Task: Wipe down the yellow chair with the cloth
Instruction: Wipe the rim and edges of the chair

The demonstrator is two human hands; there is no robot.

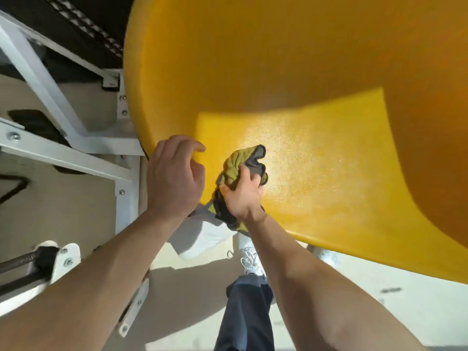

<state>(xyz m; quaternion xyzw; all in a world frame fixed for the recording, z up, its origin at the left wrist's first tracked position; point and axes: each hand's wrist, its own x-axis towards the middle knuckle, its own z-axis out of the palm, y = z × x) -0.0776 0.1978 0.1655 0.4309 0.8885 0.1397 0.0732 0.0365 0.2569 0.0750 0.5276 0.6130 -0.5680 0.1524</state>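
The yellow chair (291, 92) fills the upper right of the head view, its seat lit by a patch of sun. My right hand (243, 196) grips a bunched green and grey cloth (240, 165) and holds it against the seat near the front left corner. My left hand (174, 176) rests on the seat's left edge, fingers loosely curled over the rim and holding nothing.
White metal frame bars (63, 153) with bolts stand left of the chair. A white chair leg (200, 236) shows below the seat. My dark trouser leg (248, 312) and white shoe (250, 259) are on the pale floor beneath.
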